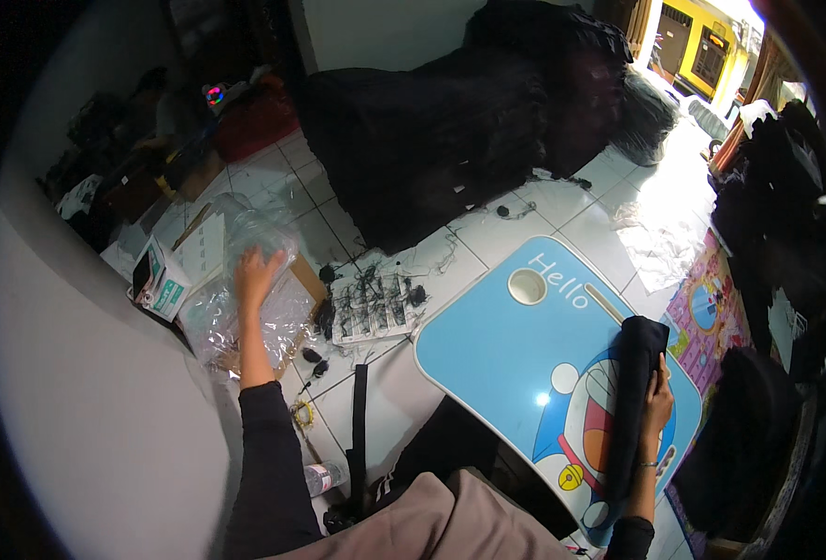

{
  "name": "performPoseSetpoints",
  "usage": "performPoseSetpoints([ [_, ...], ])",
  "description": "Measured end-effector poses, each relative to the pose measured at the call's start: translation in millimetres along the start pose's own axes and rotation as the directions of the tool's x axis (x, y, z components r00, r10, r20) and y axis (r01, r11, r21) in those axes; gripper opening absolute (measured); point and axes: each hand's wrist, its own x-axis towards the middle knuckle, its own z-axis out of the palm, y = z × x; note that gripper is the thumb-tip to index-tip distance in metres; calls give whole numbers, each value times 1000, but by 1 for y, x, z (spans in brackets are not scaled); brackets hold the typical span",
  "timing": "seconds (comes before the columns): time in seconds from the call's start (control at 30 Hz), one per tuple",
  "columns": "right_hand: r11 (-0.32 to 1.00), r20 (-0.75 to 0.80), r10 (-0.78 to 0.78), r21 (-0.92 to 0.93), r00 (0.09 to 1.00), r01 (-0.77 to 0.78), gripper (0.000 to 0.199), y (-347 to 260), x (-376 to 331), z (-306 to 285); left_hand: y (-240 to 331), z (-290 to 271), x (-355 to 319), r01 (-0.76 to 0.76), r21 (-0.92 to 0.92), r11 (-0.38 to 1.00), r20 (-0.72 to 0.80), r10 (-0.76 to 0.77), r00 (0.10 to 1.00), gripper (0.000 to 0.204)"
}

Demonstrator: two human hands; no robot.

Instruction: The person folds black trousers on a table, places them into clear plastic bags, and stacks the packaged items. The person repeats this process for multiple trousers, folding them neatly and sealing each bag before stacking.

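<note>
My left hand [257, 278] reaches out to the left, its fingers spread on a heap of clear plastic bags [221, 322]. Under the plastic lies a brown cardboard piece [304, 287]. On the right, my right hand [657, 403] grips the side of a long folded black cloth [639, 387]; part of its fingers are hidden against it. That cloth lies along the right side of a blue folding lap table [487, 327] with a cartoon picture and a round cup recess.
A white rack tangled with black threads [373, 308] sits on the tiled floor beside the table. Farther off spreads a large black cloth pile [431, 140]. A plastic bottle [324, 478] lies near my left sleeve. More dark fabric [740, 439] is at the right.
</note>
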Motion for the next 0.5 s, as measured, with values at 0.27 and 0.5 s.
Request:
performPoseSetpoints([
  [0.27,999,10,32,-27,999,-32,42,-4,-1,-5,-21,0,9,366,-312,877,116,-347,931,19],
  [0.5,1000,-12,14,20,1000,-14,42,-2,-3,-3,-52,-2,33,636,-497,591,491,-413,767,17],
])
